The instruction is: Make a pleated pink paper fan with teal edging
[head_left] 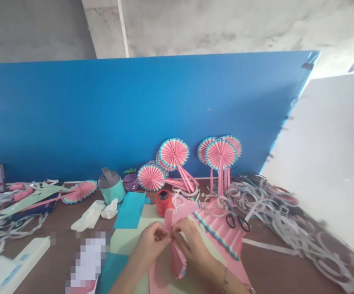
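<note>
A pleated pink paper piece with a blue-edged end stands pinched at its middle between both hands, bunched narrow there and flaring at the ends. My left hand closes its fingertips on the left side of the pinch. From the right, my right hand presses its fingers onto the same spot. Any thread between the fingertips is too small to make out. Just beyond the hands is a red thread spool. Another pleated pink sheet lies to the right, with black-handled scissors on it.
Finished pink paper fans lean against the blue partition. Tangled white strips cover the right side. Blue paper, a teal container, a purple pot, crumpled tissue and a white power strip lie left.
</note>
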The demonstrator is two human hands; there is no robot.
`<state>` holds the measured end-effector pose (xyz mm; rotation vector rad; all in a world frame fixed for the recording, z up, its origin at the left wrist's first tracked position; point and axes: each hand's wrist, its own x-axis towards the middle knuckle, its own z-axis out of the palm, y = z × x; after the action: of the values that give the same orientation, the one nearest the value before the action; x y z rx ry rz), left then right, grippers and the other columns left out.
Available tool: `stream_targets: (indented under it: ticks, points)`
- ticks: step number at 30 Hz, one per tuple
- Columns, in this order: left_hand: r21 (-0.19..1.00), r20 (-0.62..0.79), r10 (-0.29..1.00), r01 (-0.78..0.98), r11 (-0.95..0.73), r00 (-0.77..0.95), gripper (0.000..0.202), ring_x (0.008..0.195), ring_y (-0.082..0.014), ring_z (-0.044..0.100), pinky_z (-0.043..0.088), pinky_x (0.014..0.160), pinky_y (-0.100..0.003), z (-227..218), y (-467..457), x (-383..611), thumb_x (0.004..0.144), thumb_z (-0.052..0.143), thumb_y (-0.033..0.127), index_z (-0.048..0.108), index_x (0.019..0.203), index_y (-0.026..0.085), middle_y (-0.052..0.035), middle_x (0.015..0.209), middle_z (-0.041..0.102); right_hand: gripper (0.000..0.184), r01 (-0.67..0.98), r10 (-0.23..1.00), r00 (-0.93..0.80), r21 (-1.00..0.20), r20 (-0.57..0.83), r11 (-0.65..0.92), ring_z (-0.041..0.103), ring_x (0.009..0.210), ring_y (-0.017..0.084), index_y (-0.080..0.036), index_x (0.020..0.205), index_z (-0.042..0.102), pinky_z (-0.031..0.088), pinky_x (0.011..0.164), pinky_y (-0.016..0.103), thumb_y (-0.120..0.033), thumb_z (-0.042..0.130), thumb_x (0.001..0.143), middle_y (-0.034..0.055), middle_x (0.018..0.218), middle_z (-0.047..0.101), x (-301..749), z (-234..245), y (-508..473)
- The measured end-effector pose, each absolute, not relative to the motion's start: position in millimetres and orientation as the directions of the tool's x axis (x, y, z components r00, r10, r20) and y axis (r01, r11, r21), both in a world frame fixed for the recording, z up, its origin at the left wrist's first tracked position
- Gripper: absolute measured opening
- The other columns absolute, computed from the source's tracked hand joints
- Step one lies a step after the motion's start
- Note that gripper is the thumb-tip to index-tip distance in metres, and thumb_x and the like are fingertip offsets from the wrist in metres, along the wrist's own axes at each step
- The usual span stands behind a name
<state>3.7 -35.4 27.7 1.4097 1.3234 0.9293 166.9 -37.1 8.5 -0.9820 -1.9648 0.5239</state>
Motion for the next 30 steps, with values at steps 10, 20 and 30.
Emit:
stream_targets:
  ticks: [10,20,30]
  points:
    - [0.953,-0.158,0.953,0.292,0.078,0.260,0.012,0.063,-0.0158,0.049,0.034,0.061,-0.026,36.5,-42.0,1.8,0.067,0.058,0.026,0.061,0.062,0.016,0.0000,0.063,0.055,0.015,0.471,0.801,-0.376,-0.648,0.465,0.598,0.050,0.075,0.018,-0.021,0.080,0.052,0.035,0.070,0.030,-0.017,0.042,0.091,0.0028,0.079,0.058,165.5,14.4,-44.3]
    - [0.953,-0.296,0.928,0.132,0.272,0.228,0.033,0.048,-0.0090,0.033,0.020,0.049,-0.023,38.2,-38.4,-6.1,0.067,0.063,0.046,0.048,0.056,0.019,0.0063,0.049,0.040,0.013,0.463,0.829,-0.414,-0.697,0.375,0.547,0.051,0.075,0.017,-0.019,0.083,0.055,0.037,0.071,0.030,-0.020,0.044,0.090,0.0032,0.079,0.058,171.3,21.9,-43.4]
    - [0.954,-0.281,0.958,0.131,0.271,0.063,0.038,0.041,-0.0063,0.031,0.017,0.043,-0.022,33.0,-35.9,1.1,0.057,0.073,0.049,0.053,0.052,0.017,0.0074,0.043,0.042,0.015,0.354,0.894,-0.387,-0.858,0.228,0.372,0.053,0.073,0.015,-0.019,0.073,0.058,0.040,0.072,0.027,-0.018,0.049,0.085,-0.0014,0.072,0.058,167.5,24.9,-45.2]
